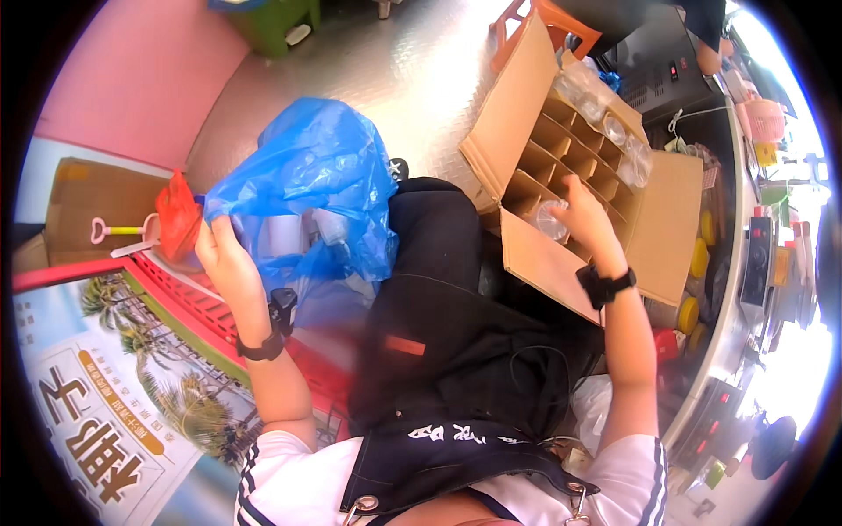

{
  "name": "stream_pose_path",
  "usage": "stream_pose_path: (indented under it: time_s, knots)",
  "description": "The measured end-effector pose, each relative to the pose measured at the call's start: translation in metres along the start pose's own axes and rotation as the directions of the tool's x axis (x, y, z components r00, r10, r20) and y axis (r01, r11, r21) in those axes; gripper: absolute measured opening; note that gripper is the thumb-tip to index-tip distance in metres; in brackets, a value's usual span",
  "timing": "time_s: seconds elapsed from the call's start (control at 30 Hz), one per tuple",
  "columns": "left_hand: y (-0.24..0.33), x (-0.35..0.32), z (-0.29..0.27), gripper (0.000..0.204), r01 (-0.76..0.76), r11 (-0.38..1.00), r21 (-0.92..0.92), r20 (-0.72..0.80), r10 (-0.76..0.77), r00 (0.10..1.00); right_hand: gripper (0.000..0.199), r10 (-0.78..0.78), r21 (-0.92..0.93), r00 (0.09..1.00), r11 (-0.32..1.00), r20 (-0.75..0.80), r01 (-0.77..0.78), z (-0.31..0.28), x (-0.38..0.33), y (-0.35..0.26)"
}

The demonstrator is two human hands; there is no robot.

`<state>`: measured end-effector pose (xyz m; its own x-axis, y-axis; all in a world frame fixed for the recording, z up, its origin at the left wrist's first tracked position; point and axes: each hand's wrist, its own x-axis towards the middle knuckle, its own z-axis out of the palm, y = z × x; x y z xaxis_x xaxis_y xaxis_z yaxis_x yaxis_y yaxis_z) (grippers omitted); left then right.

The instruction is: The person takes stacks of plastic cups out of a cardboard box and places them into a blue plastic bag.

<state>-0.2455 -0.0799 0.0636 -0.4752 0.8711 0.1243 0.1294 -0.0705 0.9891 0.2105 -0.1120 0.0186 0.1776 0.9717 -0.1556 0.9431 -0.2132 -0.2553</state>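
My left hand (221, 250) has its fingers closed on the rim of a blue plastic bag (320, 145). The bag hangs open beside my left leg, and pale cylindrical items (285, 235) show inside it. Over a cardboard box (548, 263) with raised flaps, my right hand (586, 219) reaches in with thumb and forefinger apart. A clear round container (550, 219) sits just beside the thumb, in a near compartment; whether the hand touches it I cannot tell. Cardboard dividers (554, 136) split the box into several cells, and clear containers (614, 130) lie along its far right side.
A red plastic bag (178, 216) and a pink-and-yellow toy shovel (123, 231) are at the left, near a brown carton (74, 197). Below them is a printed poster board (149, 377). An orange stool (574, 26) stands behind the box. Cluttered shelving (732, 263) runs along the right.
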Motion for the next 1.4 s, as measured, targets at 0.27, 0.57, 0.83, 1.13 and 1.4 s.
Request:
stream_pose_path:
  time_s: [0.27, 0.57, 0.83, 1.13, 1.4]
  knots:
    - [0.048, -0.048, 0.026, 0.047, -0.411, 0.895, 0.175, -0.062, 0.426, 0.902, 0.018, 0.174, 0.463, 0.881, 0.797, 0.439, -0.388, 0.060, 0.032, 0.094]
    - [0.040, -0.187, 0.085, 0.032, 0.406, 0.907, -0.112, 0.842, -0.130, 0.523, 0.015, 0.142, 0.692, 0.959, 0.719, -0.245, 0.070, -0.010, -0.033, 0.050]
    - [0.034, -0.225, 0.186, 0.066, 0.953, -0.147, 0.266, 0.964, 0.015, -0.267, 0.013, -0.024, 0.688, 0.724, 0.291, -0.690, 0.665, -0.170, -0.207, -0.046]
    - [0.062, -0.236, 0.202, 0.074, 0.994, -0.106, 0.020, 0.999, 0.048, -0.015, 0.012, 0.110, 0.562, 0.554, 0.066, -0.825, 0.824, -0.144, -0.293, -0.013]
    - [0.039, -0.203, 0.119, 0.061, 0.914, 0.309, -0.263, 0.954, -0.061, 0.295, 0.060, 0.259, 0.926, 0.963, 0.375, -0.069, -0.035, -0.091, -0.271, 0.018]
